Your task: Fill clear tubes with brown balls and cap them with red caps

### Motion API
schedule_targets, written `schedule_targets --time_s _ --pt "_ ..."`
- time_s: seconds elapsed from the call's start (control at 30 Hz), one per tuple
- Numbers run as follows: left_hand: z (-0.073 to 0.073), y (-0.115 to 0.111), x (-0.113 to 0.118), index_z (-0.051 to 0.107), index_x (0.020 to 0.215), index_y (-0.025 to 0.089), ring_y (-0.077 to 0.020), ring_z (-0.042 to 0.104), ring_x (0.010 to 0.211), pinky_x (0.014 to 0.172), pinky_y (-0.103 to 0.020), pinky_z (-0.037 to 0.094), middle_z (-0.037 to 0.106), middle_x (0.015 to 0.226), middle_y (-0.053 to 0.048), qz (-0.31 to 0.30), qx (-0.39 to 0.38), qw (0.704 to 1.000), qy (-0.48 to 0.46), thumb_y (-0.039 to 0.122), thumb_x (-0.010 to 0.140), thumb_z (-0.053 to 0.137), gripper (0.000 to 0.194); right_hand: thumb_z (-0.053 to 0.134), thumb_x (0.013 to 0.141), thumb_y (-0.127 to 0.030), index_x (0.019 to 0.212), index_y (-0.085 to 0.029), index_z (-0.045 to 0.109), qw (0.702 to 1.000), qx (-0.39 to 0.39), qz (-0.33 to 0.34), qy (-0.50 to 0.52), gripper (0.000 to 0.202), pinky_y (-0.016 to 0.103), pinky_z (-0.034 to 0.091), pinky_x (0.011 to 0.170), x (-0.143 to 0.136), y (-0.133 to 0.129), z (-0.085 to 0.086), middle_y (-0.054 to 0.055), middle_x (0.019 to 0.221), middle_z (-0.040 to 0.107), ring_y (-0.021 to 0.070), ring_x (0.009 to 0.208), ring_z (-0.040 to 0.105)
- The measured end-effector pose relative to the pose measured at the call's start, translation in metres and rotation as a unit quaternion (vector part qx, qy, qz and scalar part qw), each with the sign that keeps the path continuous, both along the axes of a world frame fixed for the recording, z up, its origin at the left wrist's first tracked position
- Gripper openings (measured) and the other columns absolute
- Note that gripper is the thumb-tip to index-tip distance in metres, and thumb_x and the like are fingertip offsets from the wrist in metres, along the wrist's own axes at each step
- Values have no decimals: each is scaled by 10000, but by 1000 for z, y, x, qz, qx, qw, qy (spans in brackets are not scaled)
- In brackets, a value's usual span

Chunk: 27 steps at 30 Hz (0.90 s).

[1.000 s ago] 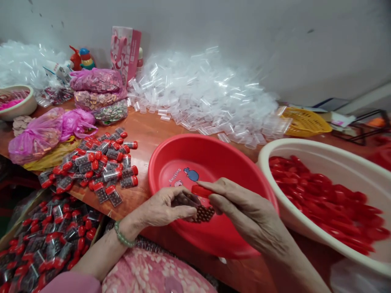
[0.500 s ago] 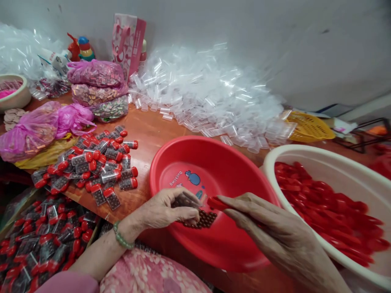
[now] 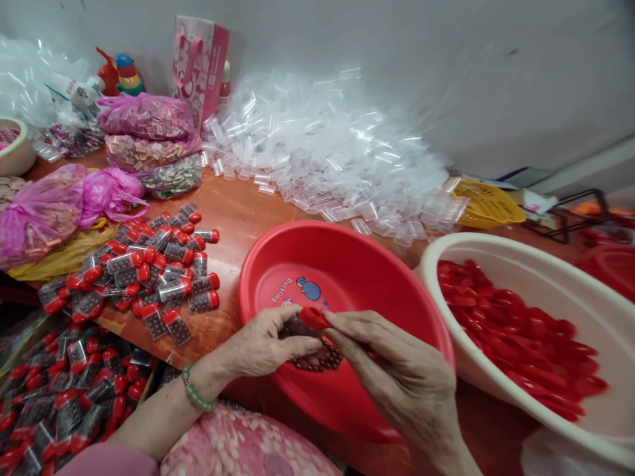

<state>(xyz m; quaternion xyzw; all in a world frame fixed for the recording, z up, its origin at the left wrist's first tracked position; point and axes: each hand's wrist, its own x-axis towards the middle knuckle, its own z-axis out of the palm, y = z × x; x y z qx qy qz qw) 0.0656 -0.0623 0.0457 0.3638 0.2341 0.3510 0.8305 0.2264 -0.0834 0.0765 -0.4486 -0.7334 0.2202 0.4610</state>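
Note:
My left hand [image 3: 265, 342] is closed around a clear plastic tube [image 3: 294, 326] over the near side of a red basin [image 3: 391, 264]. Brown beads [image 3: 327, 359] in rows show below its thumb; whether they are inside the tube or beside it I cannot tell. Between the fingertips of my right hand [image 3: 401, 363] is a red cap [image 3: 313, 318], which meets the tube's end. Fingers hide part of both. Left of the basin lies a pile of capped tubes [image 3: 159, 271] with dark beads in them.
At right stands a white tub [image 3: 501, 248] holding red caps [image 3: 516, 337]. Empty clear tubes [image 3: 327, 145] are heaped along the wall. More capped tubes [image 3: 74, 410] fill a box at lower left. Pink plastic bags [image 3: 149, 125] and a yellow basket [image 3: 491, 205] are farther back.
My right hand has moved left, bringing the red cap from a short gap away up to the end of the tube. The view has shifted slightly to the right.

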Motion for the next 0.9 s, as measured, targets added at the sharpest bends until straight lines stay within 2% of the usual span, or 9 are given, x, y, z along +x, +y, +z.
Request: schedule_targets --time_s 0.17,0.4,0.53,0.63,0.73,0.8,0.9 --pt "0 0 0 584 853 134 -90 560 664 680 -240 457 591 728 5 -5 28 1000 7 388 775 709 293 654 812 -88 909 -225 734 999 12 -28 -20 186 229 588 598 -2 0 -4 32 795 720 150 674 691" --pt "4 1 -3 554 849 142 -66 516 592 602 -208 415 555 668 29 -21 21 999 42 433 798 676 320 620 840 -103 916 -223 722 995 34 22 -96 175 215 599 615 11 0 -3 49 830 714 149 696 701" --pt "5 0 -4 523 897 150 -61 509 583 581 -199 405 545 677 31 -17 44 997 63 570 794 633 446 592 862 -111 943 -241 719 989 38 45 -139 199 192 587 613 15 1 1 52 855 697 139 703 696" --pt "0 -1 -1 492 963 163 -58 515 549 547 -196 399 565 705 23 0 42 997 67 646 819 542 507 569 869 -89 1012 -260 711 985 35 72 -153 264 182 582 627 15 3 2 53 888 694 135 724 696" --pt "-9 -4 4 484 914 169 -52 488 481 497 -188 385 546 645 38 35 49 991 120 628 880 449 462 578 873 -119 1001 -258 719 988 0 81 -133 236 194 584 630 16 4 -1 57 873 695 143 721 696" --pt "-12 -5 7 494 905 166 -48 465 448 475 -184 379 530 621 47 61 53 986 149 601 902 423 441 623 857 -169 980 -249 722 991 -56 80 -93 177 208 589 628 18 5 -4 55 856 697 151 724 695" --pt "-12 -6 10 505 955 162 -48 467 460 479 -182 383 542 655 38 84 53 981 164 560 915 421 409 726 784 -242 987 -247 695 986 -159 9 40 205 217 596 592 20 6 -13 30 828 710 151 701 694"
